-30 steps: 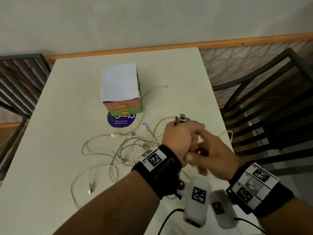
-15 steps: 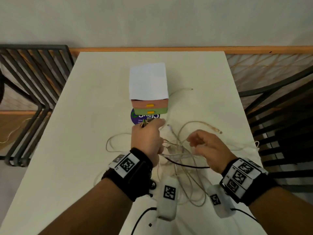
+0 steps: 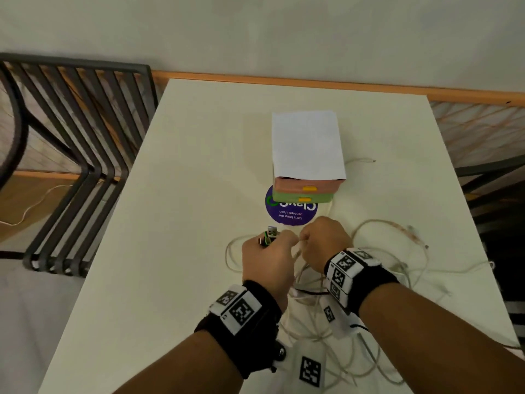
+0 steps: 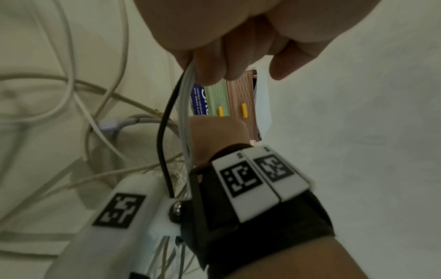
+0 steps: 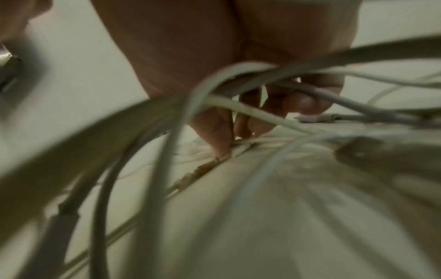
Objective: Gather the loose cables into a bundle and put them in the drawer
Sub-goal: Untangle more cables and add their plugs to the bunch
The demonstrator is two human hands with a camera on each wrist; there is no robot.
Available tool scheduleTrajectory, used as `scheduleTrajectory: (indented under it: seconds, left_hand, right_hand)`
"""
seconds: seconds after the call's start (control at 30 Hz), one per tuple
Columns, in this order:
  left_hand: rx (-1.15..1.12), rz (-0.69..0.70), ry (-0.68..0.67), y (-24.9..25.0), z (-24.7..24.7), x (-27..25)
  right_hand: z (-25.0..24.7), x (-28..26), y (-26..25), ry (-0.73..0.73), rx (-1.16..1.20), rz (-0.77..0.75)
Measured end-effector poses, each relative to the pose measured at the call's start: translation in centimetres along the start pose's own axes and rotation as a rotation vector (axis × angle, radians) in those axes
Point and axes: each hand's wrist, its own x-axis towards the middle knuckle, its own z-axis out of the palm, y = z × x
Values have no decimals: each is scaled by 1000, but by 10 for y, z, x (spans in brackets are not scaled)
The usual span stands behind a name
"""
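Table (image 3: 176, 223) has plenty of bare room on my left; the far edge meets the wall. Drawer unit (image 3: 305, 191) sits mid-table, both drawers closed, paper hiding its top. Cables (image 3: 392, 268) sprawl to my right, reaching that edge; the right wrist view is mostly blur. My left hand (image 3: 268, 260) grips a cable bunch, plugs poking out. My right hand (image 3: 324, 245) pinches one strand.
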Motion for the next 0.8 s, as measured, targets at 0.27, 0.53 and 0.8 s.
scheduleTrajectory:
  seconds: [0.27, 0.53, 0.8]
  left_hand:
    - [-41, -1, -82, 2, -8, 15]
    - [-17, 171, -171, 17, 44, 0]
    - [62, 199, -93, 12, 83, -21]
  right_hand:
    - [-11, -5, -4, 128, 177, -15]
    - [-58, -60, 17, 285, 765, -269]
    - [-65, -91, 51, 199, 944, -337]
